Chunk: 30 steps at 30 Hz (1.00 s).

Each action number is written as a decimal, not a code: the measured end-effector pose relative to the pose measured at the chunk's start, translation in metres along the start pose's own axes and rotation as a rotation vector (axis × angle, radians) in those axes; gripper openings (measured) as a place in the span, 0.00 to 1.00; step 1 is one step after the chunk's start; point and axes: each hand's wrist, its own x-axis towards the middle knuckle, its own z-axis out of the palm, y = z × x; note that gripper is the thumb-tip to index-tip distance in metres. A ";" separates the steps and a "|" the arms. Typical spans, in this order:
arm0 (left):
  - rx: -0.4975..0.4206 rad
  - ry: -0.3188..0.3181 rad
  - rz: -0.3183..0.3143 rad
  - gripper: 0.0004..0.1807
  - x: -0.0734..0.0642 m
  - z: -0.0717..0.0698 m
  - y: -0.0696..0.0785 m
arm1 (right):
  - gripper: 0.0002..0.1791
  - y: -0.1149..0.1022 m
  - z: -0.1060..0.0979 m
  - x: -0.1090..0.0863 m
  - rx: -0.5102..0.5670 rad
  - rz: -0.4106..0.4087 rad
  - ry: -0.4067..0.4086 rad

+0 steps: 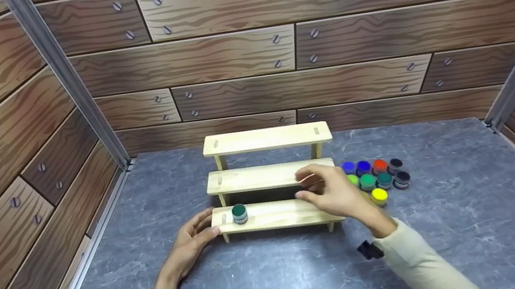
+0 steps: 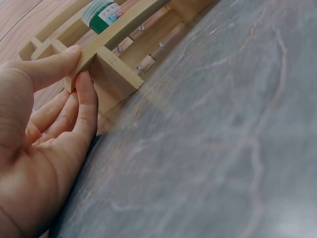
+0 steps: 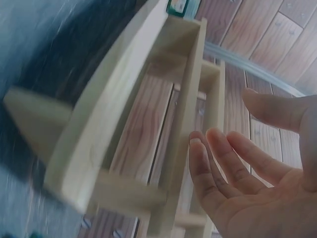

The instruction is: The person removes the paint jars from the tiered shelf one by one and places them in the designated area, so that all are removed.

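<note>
A pale wooden three-step display stand (image 1: 251, 178) sits in the middle of the grey surface. My left hand (image 1: 186, 252) pinches the left end of its lowest step, thumb on top and fingertip beneath, as the left wrist view shows. On that step, near the left end, stands a dark green paint jar (image 1: 240, 214) with a printed label (image 2: 113, 12). Over the stand's right side hovers my right hand (image 1: 336, 193), fingers loosely bent and thumb apart, holding nothing. In the right wrist view its fingertips (image 3: 198, 153) appear in front of the step edges.
Right of the stand is a cluster of small paint jars: a yellow one (image 1: 379, 197), a red one (image 1: 379, 166), a black one (image 1: 401, 180) and several blues and greens. My right hand partly covers the cluster. Wood-patterned walls (image 1: 228, 55) enclose the back and sides.
</note>
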 end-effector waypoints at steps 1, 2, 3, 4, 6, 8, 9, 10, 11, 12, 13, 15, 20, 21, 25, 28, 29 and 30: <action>0.000 0.000 0.000 0.41 0.000 0.000 0.000 | 0.20 -0.001 0.004 0.002 0.008 -0.004 -0.011; -0.003 0.003 -0.005 0.41 0.000 -0.001 0.000 | 0.20 -0.003 0.008 0.004 0.019 -0.005 -0.022; 0.002 -0.002 -0.004 0.41 0.000 -0.001 0.000 | 0.20 -0.005 0.012 0.006 0.026 -0.002 -0.031; 0.004 -0.004 -0.004 0.41 0.000 -0.002 0.000 | 0.21 -0.007 0.017 0.008 0.033 0.006 -0.042; 0.002 -0.007 -0.003 0.41 -0.001 -0.003 -0.001 | 0.21 -0.011 0.027 0.012 0.044 0.012 -0.064; 0.005 -0.008 -0.001 0.41 -0.001 -0.003 -0.001 | 0.22 -0.014 0.039 0.016 0.045 0.024 -0.090; 0.003 -0.007 0.000 0.41 -0.002 -0.004 -0.001 | 0.22 -0.015 0.045 0.018 0.046 0.025 -0.102; -0.003 -0.004 -0.001 0.41 -0.002 -0.004 -0.001 | 0.23 -0.016 0.052 0.020 0.047 0.022 -0.114; -0.003 -0.004 -0.001 0.41 -0.002 -0.004 -0.001 | 0.23 -0.017 0.059 0.022 0.050 0.022 -0.128; -0.007 -0.004 -0.003 0.41 -0.003 -0.004 -0.001 | 0.23 -0.017 0.065 0.023 0.053 0.024 -0.139; -0.009 -0.004 -0.008 0.41 -0.003 -0.004 -0.001 | 0.23 -0.018 0.071 0.025 0.056 0.022 -0.148; -0.013 -0.010 -0.013 0.42 -0.003 -0.003 0.000 | 0.23 -0.017 0.082 0.027 0.069 0.006 -0.152; -0.018 -0.012 -0.010 0.42 -0.001 -0.001 0.002 | 0.23 -0.016 0.100 0.031 0.094 -0.024 -0.137; -0.020 -0.010 -0.008 0.42 -0.001 -0.001 0.002 | 0.23 -0.016 0.103 0.031 0.102 -0.022 -0.137; -0.020 -0.005 -0.009 0.42 0.001 0.000 0.002 | 0.24 -0.014 0.109 0.033 0.146 0.002 -0.154; -0.013 -0.001 -0.009 0.42 0.000 0.001 0.002 | 0.24 -0.014 0.114 0.034 0.166 0.005 -0.168; -0.009 0.001 -0.008 0.42 0.000 0.001 0.002 | 0.24 -0.014 0.115 0.035 0.174 0.003 -0.171; -0.006 0.003 -0.007 0.42 0.000 0.001 0.002 | 0.24 -0.015 0.116 0.036 0.178 0.001 -0.173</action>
